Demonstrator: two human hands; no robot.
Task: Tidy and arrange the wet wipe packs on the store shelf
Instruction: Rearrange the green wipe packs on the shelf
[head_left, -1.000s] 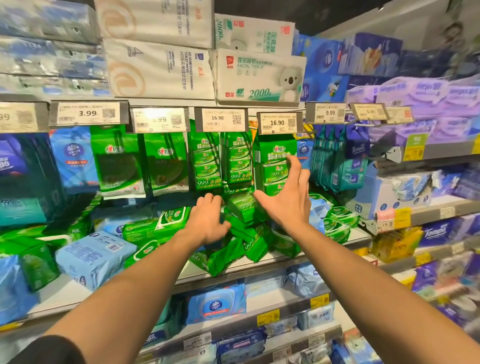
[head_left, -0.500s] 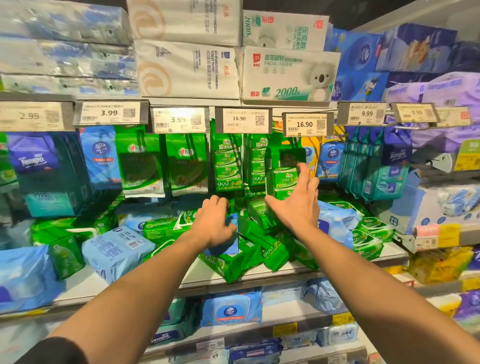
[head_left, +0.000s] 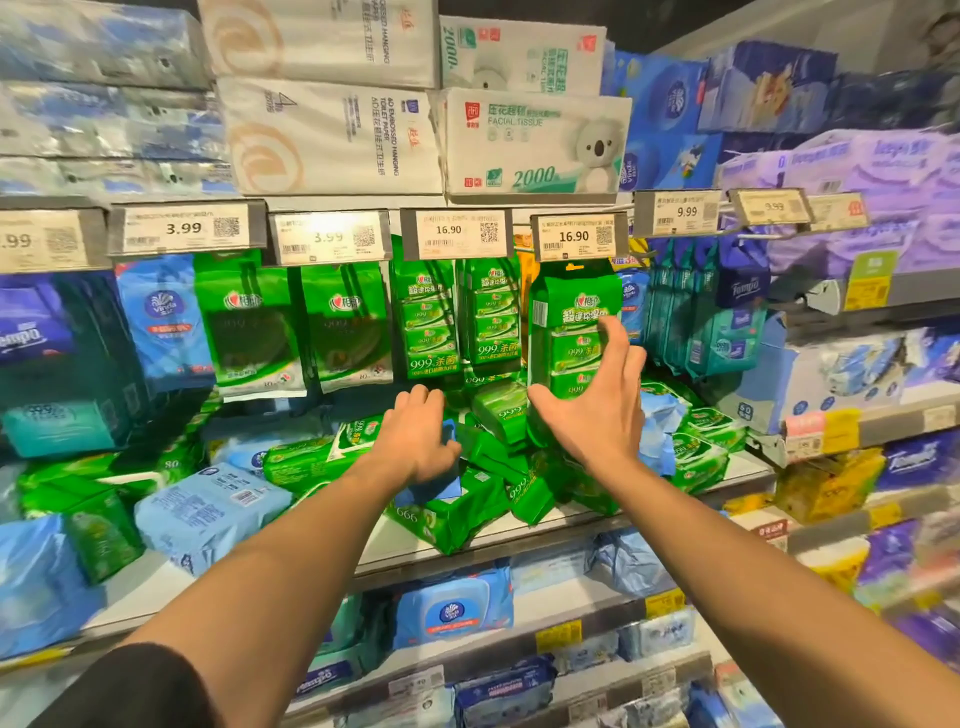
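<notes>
— Where do our hands stand?
— Our left hand rests curled on the jumbled green wet wipe packs mid-shelf; our right hand spreads wide beside them, empty.

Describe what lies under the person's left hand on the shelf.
The left hand rests palm-down on a blue pack lying over jumbled green wipe packs. Most of the blue pack is covered by the hand.

A shop aisle: price tags front stacked shelves of wipes and tissue packs.
</notes>
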